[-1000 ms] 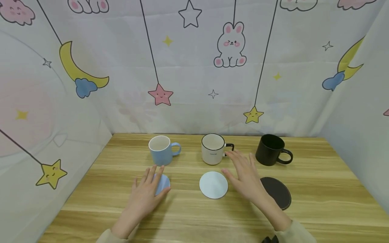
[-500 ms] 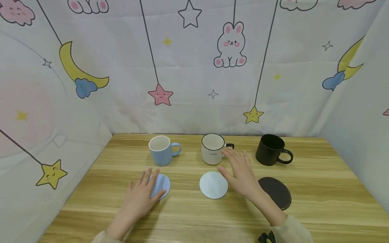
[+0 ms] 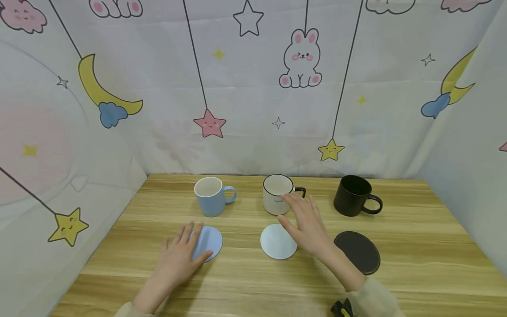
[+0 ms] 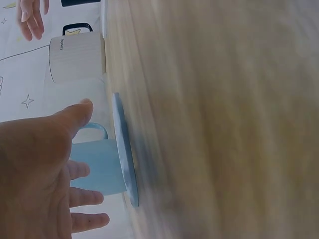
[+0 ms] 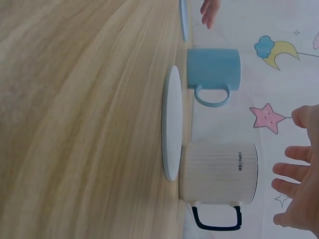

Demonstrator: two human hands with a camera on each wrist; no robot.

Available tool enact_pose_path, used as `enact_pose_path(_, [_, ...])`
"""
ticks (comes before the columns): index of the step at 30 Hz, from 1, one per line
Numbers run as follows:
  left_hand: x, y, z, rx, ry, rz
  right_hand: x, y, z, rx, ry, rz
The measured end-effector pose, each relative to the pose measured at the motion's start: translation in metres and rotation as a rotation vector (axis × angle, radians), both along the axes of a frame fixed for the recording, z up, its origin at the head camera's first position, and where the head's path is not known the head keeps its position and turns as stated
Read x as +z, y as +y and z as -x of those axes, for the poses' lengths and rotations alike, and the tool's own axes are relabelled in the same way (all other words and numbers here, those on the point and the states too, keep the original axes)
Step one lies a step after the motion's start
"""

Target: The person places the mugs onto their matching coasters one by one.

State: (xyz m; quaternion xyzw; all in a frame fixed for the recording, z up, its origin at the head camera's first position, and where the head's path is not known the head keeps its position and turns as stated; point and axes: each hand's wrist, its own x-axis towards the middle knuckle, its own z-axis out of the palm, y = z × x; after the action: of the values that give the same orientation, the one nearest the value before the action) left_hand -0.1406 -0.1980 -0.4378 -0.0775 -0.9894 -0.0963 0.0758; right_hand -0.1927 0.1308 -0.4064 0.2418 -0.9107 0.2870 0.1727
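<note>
My left hand (image 3: 178,257), fingers spread, hovers over the left edge of a round light blue coaster (image 3: 211,242). Behind that coaster stands a light blue mug (image 3: 210,202). In the left wrist view the thumb and fingers (image 4: 87,198) are clear of the coaster and hold nothing. My right hand (image 3: 309,226) hangs in the air with loosely extended fingers, in front of a white mug (image 3: 273,202) with a black rim and black handle. It overlaps the right edge of a round white coaster (image 3: 275,244). Both wrist views show the mugs upright, and the right palm (image 5: 306,199) holds nothing.
At the right a black mug (image 3: 348,198) stands behind a round black coaster (image 3: 360,253), partly covered by my right forearm. All sit on a wood-grain table (image 3: 245,286). A white cloth (image 3: 245,149) printed with stars and rabbits hangs behind it and along both sides.
Both hands have drifted left. More of the blue coaster shows beside my left hand, and my right hand now overlaps the white coaster's edge. Mugs and coasters stay in place.
</note>
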Motion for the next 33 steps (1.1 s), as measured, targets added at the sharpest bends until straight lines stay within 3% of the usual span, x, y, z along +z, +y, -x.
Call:
enact_pose_path(11, [0.000,-0.008,0.000,-0.006,-0.032,0.018,0.000,-0.010,0.004,0.035,-0.037,0.009])
enact_pose_path(27, [-0.002,-0.020,0.000,-0.005,-0.106,0.023,-0.005,-0.029,0.018,0.094,0.023,0.003])
enact_pose_path(33, [-0.001,-0.021,-0.001,0.000,-0.132,0.034,-0.004,-0.036,0.022,0.113,0.005,0.000])
